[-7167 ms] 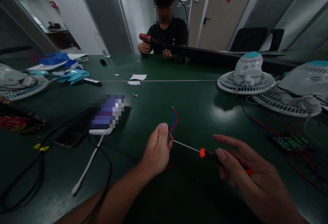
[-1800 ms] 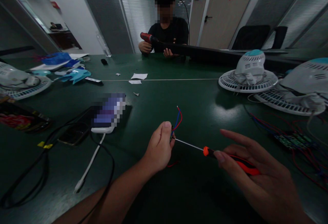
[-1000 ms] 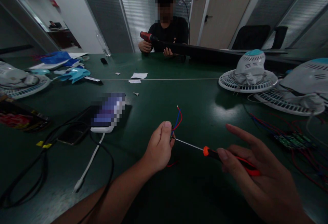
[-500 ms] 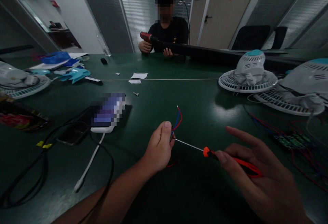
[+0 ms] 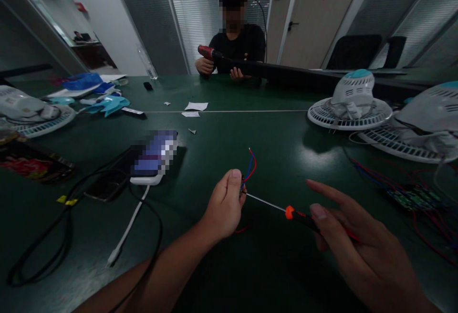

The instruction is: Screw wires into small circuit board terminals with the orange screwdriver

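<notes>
Slipping from a seemingly loose right-hand (image 5: 341,239) grip, forefinger lifted, the screwdriver (image 5: 289,213) could jab the left hand (image 5: 224,203), whose closed fingers pinch a mostly hidden circuit board (image 5: 242,186) at its tip.

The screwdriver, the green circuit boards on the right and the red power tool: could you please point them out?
Screwdriver (image 5: 289,212), head view, on the orange collar of its handle.
Green circuit boards (image 5: 415,198), head view, on the upper face.
Red power tool (image 5: 205,51), head view, on its red housing.
</notes>
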A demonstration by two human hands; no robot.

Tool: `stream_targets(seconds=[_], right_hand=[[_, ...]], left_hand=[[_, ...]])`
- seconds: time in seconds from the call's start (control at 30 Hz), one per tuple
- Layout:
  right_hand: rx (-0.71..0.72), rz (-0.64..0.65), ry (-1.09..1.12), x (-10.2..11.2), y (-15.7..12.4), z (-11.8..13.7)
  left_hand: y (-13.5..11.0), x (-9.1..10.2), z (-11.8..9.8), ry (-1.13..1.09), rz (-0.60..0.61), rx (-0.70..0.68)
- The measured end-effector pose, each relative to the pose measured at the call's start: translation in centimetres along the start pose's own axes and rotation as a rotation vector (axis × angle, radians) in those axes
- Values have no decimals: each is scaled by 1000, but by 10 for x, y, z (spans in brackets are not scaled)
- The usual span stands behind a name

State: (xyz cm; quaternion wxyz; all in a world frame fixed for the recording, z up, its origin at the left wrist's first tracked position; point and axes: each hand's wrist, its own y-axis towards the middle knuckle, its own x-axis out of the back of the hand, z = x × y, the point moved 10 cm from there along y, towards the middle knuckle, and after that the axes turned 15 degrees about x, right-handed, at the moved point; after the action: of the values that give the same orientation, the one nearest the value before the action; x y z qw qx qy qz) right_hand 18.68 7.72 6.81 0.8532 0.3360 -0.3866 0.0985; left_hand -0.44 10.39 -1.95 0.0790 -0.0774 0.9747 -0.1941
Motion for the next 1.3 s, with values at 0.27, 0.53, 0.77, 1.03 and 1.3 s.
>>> stream_targets(seconds=[0.27, 0.53, 0.77, 1.03, 1.3], right_hand=[[67, -23, -23, 3, 1, 7], [51, -51, 10, 4, 0, 5], [41, -71, 35, 6, -2, 3], [8, -65, 91, 4, -2, 0], [-18, -40, 81, 3, -2, -1]], left_hand=[[0, -1, 0, 11, 11, -2], [1, 1, 3, -10, 8, 14], [2, 1, 3, -47, 9, 14], [1, -1, 3, -51, 28, 35], [0, -1, 2, -8, 8, 36]])
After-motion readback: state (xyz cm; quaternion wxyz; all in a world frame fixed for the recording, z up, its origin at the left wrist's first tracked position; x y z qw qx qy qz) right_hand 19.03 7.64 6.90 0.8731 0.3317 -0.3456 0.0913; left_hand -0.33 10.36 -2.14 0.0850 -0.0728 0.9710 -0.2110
